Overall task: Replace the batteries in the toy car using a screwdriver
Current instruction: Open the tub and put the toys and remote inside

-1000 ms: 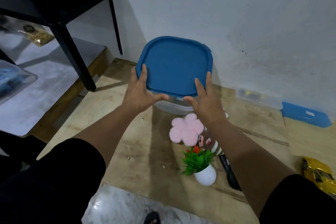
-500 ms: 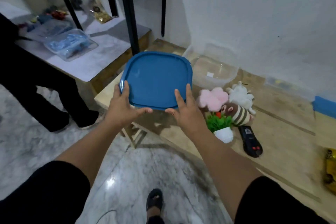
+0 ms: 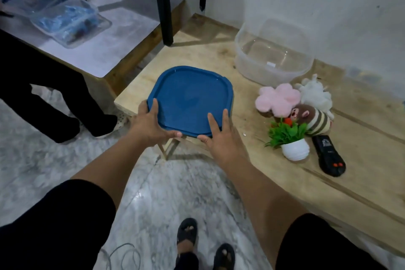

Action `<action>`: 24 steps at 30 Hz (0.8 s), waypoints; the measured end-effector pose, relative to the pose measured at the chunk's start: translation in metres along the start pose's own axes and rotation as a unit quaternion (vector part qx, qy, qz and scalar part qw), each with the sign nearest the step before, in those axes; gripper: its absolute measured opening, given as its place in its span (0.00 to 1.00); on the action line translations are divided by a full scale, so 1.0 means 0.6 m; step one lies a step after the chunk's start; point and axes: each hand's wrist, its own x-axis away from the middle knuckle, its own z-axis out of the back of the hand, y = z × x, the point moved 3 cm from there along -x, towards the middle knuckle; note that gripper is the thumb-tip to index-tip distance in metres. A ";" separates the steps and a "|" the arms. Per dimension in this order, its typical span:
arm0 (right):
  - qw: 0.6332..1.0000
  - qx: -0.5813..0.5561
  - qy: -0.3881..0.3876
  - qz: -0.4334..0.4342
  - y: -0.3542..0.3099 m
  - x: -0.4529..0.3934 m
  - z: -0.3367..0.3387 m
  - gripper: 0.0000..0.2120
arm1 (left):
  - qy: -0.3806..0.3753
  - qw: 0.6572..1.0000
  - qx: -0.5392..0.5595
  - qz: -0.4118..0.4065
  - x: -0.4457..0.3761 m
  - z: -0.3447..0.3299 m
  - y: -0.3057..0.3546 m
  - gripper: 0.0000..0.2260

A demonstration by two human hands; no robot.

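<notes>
Both hands grip the near edge of a blue lid, left hand at its 8 o'clock corner and right hand at 5 o'clock, thumbs under, fingers on top. The lid sits over the left end of a low wooden table against a white wall. At 2 o'clock stands a clear tub; at 3 o'clock, plush toys, a potted plant and a black remote. The floor is grey marble. I cannot see the toy car.

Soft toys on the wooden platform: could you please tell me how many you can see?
3, clustered right of the blue lid: a pink flower plush, a white plush behind it, and a striped brown plush by the potted plant. Others may lie out of view.
</notes>
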 end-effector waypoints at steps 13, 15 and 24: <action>0.988 -0.043 0.151 0.008 0.064 -0.007 0.147 0.26 | 0.022 0.988 -0.051 -0.141 -0.049 0.061 0.141 0.41; 0.979 -0.050 0.195 -0.010 0.108 0.001 0.190 0.26 | 0.003 0.983 -0.020 -0.180 -0.058 0.058 0.207 0.37; 0.994 -0.052 0.077 -0.059 0.366 0.010 0.266 0.45 | -0.146 0.939 0.057 -0.307 -0.071 -0.049 0.439 0.28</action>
